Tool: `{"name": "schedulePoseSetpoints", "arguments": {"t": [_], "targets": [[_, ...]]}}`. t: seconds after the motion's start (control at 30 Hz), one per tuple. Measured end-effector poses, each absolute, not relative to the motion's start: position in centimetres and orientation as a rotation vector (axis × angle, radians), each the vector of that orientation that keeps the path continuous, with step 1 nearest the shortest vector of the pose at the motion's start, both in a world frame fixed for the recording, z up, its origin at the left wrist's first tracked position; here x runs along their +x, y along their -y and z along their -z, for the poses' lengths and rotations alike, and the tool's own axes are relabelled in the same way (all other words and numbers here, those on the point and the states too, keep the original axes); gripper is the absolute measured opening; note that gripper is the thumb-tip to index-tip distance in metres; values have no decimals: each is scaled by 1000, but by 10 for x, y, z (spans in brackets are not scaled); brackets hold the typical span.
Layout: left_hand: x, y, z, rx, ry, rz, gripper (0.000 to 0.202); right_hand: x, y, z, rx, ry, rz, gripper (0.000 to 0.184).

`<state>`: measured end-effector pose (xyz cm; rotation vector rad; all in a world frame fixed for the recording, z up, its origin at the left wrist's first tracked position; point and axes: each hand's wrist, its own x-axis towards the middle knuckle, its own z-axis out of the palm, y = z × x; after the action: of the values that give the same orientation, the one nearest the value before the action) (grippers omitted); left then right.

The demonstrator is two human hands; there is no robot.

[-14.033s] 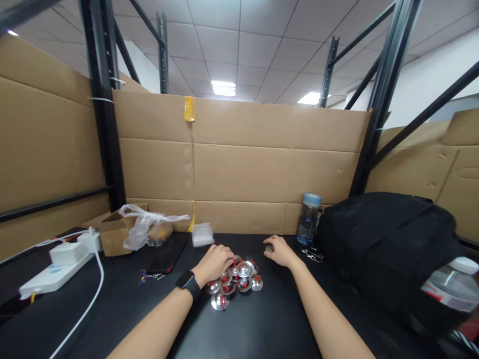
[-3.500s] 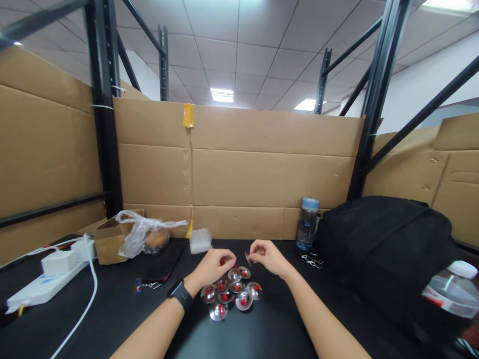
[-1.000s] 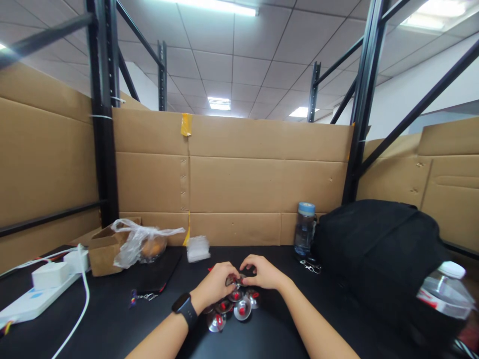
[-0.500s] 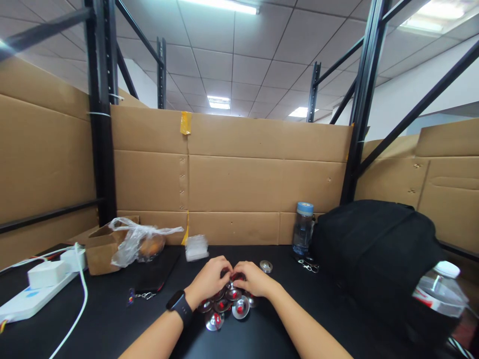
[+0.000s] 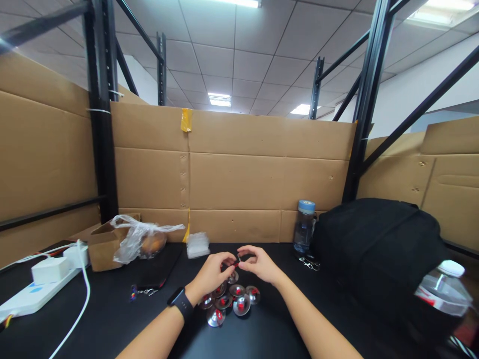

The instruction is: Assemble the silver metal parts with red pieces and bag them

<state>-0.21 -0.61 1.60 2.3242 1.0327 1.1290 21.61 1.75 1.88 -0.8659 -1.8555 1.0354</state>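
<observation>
Several small shiny round discs [image 5: 241, 305] with red centres, shaped rather like spinning tops, lie in a loose cluster on the black tabletop [image 5: 277, 329]. Just beyond the cluster, my left hand [image 5: 214, 271] and my right hand [image 5: 260, 264] meet fingertip to fingertip. Between their pinched fingers shows a small red and silver piece [image 5: 238, 261]. Fingers cover most of it, so its full shape is hidden. A dark smartwatch [image 5: 180, 301] is on my left wrist.
At the left are a white power strip [image 5: 22, 299] with cables, a cardboard box [image 5: 105, 249], a knotted plastic bag [image 5: 138, 239] and a black pouch [image 5: 159, 269]. White packets [image 5: 198, 245] sit behind. A water bottle [image 5: 304, 227] and black backpack [image 5: 377, 254] stand right.
Both hands have lifted off the pile and shifted slightly away from me, uncovering more discs. The single disc seen apart at the right no longer shows; my right hand covers that area.
</observation>
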Motion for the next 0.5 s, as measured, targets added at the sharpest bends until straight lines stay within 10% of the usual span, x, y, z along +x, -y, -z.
{"name": "schedulePoseSetpoints", "arguments": {"t": [0.5], "targets": [[5,-1,-15,1983,-1025,-1333,37,188,4,-36,-629,1342,-1240,46]]}}
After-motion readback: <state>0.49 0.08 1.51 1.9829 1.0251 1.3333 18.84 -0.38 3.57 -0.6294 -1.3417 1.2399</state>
